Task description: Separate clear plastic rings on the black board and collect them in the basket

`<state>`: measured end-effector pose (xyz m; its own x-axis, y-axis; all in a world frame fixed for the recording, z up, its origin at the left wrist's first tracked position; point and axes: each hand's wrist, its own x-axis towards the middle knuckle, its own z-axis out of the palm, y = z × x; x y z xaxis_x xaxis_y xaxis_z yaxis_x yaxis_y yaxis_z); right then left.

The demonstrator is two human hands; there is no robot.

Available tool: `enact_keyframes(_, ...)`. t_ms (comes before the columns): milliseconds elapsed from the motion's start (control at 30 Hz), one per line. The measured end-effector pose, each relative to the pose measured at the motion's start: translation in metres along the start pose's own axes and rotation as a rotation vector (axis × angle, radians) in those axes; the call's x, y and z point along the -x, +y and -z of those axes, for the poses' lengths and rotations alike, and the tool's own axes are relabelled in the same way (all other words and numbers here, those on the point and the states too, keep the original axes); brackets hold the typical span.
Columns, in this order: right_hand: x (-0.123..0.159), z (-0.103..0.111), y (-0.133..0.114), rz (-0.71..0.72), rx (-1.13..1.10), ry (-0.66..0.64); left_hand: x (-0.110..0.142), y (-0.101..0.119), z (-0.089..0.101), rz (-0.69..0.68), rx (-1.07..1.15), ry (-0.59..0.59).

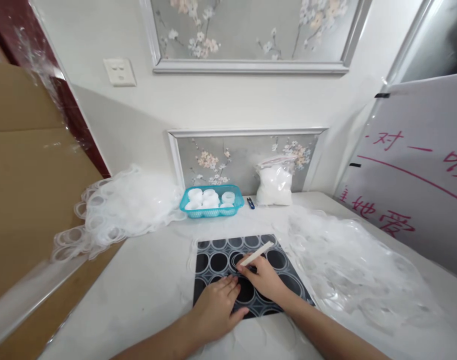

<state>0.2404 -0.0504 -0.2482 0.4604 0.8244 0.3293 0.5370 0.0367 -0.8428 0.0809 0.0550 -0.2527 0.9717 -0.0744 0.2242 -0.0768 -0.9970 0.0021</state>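
A translucent plastic sheet with ring shapes lies over a black board (203, 262) on the white table. My left hand (217, 307) presses flat on the board's lower part, fingers stretched out and thumb apart. Just right of it, my right hand (264, 277) is closed around a slim, flat, off-white stick (257, 253). The stick slants up to the right, and its lower end is hidden by my fingers near one ring. I cannot make out what kind of tool it is.
Behind the board stand a blue basket (230, 211) of white rings and a zip bag (274, 185) of white material, with small blue snips (250, 203) between them. Cut-out plastic sheets pile up on the left (127, 205) and right (348, 265). A cardboard box (33, 175) is at far left.
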Motion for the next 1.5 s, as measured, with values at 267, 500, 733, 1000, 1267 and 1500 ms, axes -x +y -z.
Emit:
enact_keyframes(267, 0.0, 0.004, -0.001, -0.011, 0.01, -0.035, -0.001, -0.001, 0.002, -0.014, 0.007, -0.007)
enact_keyframes(500, 0.001, 0.008, -0.004, -0.078, -0.007, -0.043, 0.0, 0.0, 0.003, -0.014, 0.028, 0.011)
enact_keyframes(733, 0.0, 0.009, -0.003, -0.068, -0.004, -0.039, 0.0, -0.001, 0.002, -0.015, 0.037, 0.042)
enact_keyframes(1000, -0.001, 0.01, -0.004, -0.061, -0.004, -0.044, 0.0, 0.0, 0.004, -0.017, 0.048, 0.027)
enact_keyframes(1267, 0.001, 0.013, 0.0, -0.082, -0.018, -0.023, 0.0, 0.001, 0.005, -0.003, 0.047, 0.029)
enact_keyframes(1500, 0.005, 0.015, -0.003, -0.084, 0.02, -0.076, -0.006, 0.006, 0.009, -0.011, -0.012, 0.015)
